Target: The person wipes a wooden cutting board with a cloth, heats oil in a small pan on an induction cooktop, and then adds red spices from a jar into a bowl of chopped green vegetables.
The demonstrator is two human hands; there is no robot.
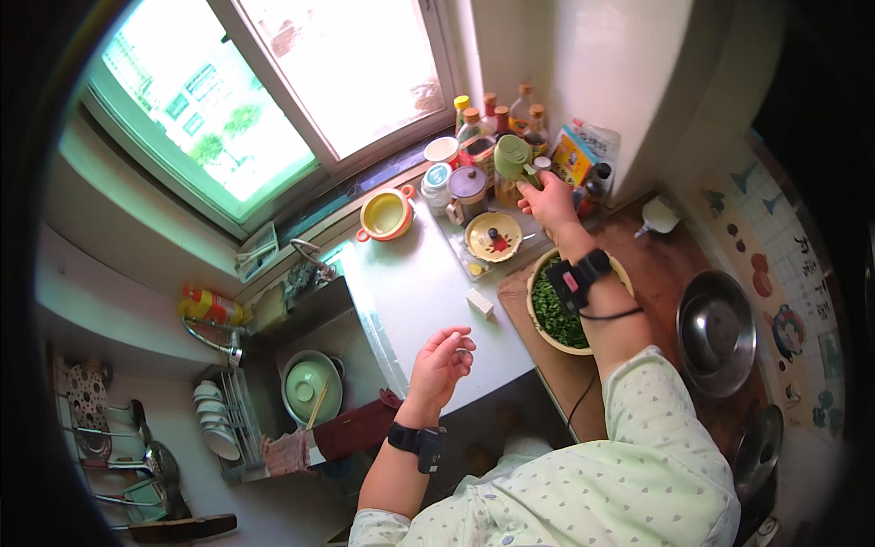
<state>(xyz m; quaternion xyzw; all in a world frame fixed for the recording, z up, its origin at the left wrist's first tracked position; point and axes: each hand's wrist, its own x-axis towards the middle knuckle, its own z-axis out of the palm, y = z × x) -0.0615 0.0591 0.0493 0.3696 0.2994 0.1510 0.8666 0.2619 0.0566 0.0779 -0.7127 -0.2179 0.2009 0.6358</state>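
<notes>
My right hand (552, 205) reaches to the back of the counter. Its fingers grip the handle of a jug with a green lid (513, 156), which stands among bottles and jars. Below my right forearm is a cream bowl (532, 290) heaped with chopped green leaves (555, 311), partly covered by the arm. My left hand (443, 362) hovers over the front of the white counter (403, 290), loosely curled with nothing in it. A small white block (480, 303) lies on the counter just beyond it. Near the jug are a purple-lidded glass pot (467, 188) and a cream lid with a black knob (493, 236).
Several sauce bottles (475, 133) crowd the back corner beside a dark bottle (596, 179). An orange-handled pot (386, 215) stands near the window. The sink (321, 321) at left holds a green bowl (311, 386). At right are a steel basin (716, 333) and a white container (660, 215).
</notes>
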